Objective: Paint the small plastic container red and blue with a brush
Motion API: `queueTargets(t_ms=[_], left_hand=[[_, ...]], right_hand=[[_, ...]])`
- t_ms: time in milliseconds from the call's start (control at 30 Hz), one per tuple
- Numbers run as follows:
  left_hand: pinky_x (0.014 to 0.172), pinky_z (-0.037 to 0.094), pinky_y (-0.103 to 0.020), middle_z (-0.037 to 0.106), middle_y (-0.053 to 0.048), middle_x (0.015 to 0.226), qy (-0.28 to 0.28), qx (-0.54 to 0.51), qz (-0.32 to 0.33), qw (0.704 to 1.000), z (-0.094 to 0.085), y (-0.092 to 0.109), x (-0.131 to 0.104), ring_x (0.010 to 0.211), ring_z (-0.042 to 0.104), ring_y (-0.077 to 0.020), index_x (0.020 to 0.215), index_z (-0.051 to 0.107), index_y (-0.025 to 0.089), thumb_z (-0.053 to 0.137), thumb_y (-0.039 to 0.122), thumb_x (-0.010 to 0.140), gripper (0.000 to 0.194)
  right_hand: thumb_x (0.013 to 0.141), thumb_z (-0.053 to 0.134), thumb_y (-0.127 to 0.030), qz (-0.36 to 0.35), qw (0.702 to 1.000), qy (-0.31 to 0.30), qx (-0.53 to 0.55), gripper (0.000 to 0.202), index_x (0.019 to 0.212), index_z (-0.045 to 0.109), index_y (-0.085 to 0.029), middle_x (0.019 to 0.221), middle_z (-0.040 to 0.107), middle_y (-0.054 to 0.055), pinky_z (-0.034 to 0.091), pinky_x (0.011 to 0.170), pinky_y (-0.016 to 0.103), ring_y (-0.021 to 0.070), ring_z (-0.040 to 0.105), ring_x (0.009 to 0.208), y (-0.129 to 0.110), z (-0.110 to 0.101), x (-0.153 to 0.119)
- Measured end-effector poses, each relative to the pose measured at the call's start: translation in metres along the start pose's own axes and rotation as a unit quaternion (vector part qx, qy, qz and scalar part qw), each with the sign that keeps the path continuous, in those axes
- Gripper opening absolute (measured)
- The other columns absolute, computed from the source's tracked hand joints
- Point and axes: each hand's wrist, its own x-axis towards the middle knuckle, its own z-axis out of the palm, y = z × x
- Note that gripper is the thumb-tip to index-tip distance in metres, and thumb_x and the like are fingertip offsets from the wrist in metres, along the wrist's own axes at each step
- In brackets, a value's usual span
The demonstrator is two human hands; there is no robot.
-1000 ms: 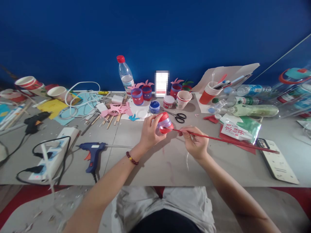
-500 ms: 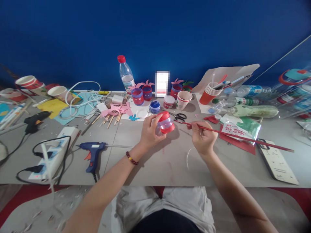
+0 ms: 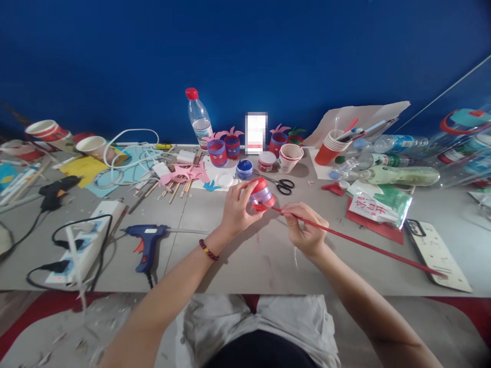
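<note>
Tilted between the fingers of my left hand (image 3: pixel 241 208) is a small cup (image 3: pixel 262 194), red at both ends with a lilac band round its middle. My right hand (image 3: pixel 308 228) pinches a long, thin red paintbrush (image 3: pixel 364 241) near its left end. The brush's tip touches or nearly touches the cup's lower red part; bristles are too small to make out. Just behind the cup stand an open jar of blue paint (image 3: pixel 244 169) and a red-labelled paint jar (image 3: pixel 266 161). Black-handled scissors (image 3: pixel 284 186) lie right of the cup.
Several painted cups (image 3: pixel 217 152) with paper leaves line the back beside a bottle (image 3: pixel 199 120). A blue glue gun (image 3: pixel 147 243) and a power strip (image 3: pixel 87 240) lie left. On the right are a phone (image 3: pixel 439 255), plastic bottles (image 3: pixel 402 175) and a cup of pens (image 3: pixel 330 147).
My right hand has moved left and slightly down, bringing the paintbrush tip to the cup. The brush's far end has dropped over the phone. My left hand has barely moved.
</note>
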Motion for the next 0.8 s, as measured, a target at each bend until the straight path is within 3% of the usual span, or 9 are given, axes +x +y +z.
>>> queueTargets(t_ms=[500, 800], left_hand=[[0.098, 0.052, -0.045, 0.053, -0.013, 0.125, 0.024, -0.029, 0.016, 0.999, 0.001, -0.002, 0.000, 0.115, 0.057, -0.0280, 0.140, 0.039, 0.023, 0.078, 0.025, 0.071, 0.079], [0.102, 0.051, -0.048, 0.053, -0.013, 0.129, 0.011, -0.030, -0.012, 0.999, 0.001, -0.006, -0.002, 0.121, 0.056, -0.0294, 0.140, 0.038, 0.024, 0.076, 0.021, 0.069, 0.081]], right_hand=[[0.091, 0.057, -0.018, 0.046, 0.998, 0.030, 0.005, 0.012, 0.086, 0.067, -0.023, 0.075, 0.072, 0.003, 0.055, 0.061, 0.032, 0.0182, 0.069, 0.067, 0.006, -0.004, 0.003], [0.093, 0.057, -0.025, 0.061, 0.994, 0.069, -0.062, 0.015, 0.081, 0.067, -0.023, 0.071, 0.072, 0.003, 0.055, 0.061, 0.033, 0.0181, 0.068, 0.065, 0.012, -0.011, 0.009]])
